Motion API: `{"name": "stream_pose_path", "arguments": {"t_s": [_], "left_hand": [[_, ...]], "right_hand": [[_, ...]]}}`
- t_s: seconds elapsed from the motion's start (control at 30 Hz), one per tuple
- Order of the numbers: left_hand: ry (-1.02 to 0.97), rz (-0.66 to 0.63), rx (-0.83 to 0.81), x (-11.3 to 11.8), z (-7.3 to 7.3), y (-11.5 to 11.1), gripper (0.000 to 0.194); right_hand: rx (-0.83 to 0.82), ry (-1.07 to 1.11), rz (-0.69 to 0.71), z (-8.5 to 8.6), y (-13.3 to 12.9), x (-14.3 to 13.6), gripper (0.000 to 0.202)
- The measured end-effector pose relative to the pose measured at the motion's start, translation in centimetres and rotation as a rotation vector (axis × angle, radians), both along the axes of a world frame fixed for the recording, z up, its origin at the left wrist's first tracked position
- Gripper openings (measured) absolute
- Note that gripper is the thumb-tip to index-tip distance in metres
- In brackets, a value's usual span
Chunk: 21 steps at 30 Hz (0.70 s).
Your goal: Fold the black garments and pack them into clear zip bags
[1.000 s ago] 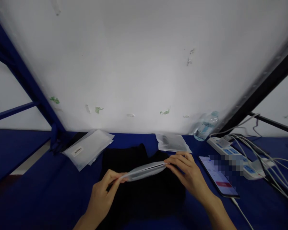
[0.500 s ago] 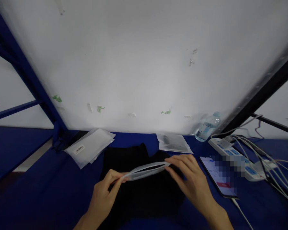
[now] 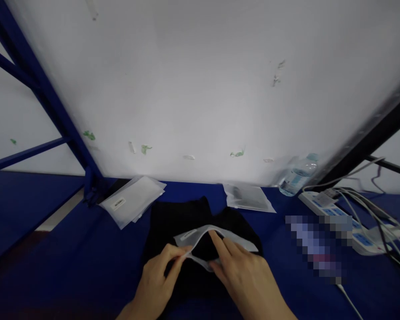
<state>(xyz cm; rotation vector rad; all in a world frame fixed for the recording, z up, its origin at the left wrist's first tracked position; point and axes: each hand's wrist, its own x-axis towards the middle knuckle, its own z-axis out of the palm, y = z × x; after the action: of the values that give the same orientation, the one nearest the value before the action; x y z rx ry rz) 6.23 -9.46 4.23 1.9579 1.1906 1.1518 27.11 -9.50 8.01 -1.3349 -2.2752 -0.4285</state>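
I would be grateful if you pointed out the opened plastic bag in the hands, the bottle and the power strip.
Plastic bag (image 3: 188, 234): head view, on its small label.
Bottle (image 3: 295, 179): head view, on its wrapper.
Power strip (image 3: 362, 239): head view, on the sockets at its near end.

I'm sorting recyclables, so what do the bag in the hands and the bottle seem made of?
The translucent whitish bag looks like thin frosted plastic: matte, flexible, dark cloth faintly dimming it. The clear bottle with a pale blue cap seems glossy plastic, judging by its see-through, shiny wall.
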Motion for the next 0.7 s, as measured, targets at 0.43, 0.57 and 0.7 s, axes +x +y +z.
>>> {"name": "stream_pose_path", "arguments": {"t_s": [0.43, 0.57, 0.7], "left_hand": [[-0.71, -0.267, -1.43, -0.4, -1.1, 2.6, 0.075], [-1.021, -0.01, -1.276, 1.1, -0.3, 4.3, 0.03], [-1.021, 0.15, -1.03, 1.0, 1.9, 7.1, 0.035]], "right_hand": [[0.006, 0.054, 0.104, -1.1, -0.8, 0.5, 0.032], [0.037, 0.098, 0.19, 0.0, -1.2, 0.3, 0.031], [0.107, 0.11, 0.193, 0.0, -1.1, -0.4, 0.028]]}}
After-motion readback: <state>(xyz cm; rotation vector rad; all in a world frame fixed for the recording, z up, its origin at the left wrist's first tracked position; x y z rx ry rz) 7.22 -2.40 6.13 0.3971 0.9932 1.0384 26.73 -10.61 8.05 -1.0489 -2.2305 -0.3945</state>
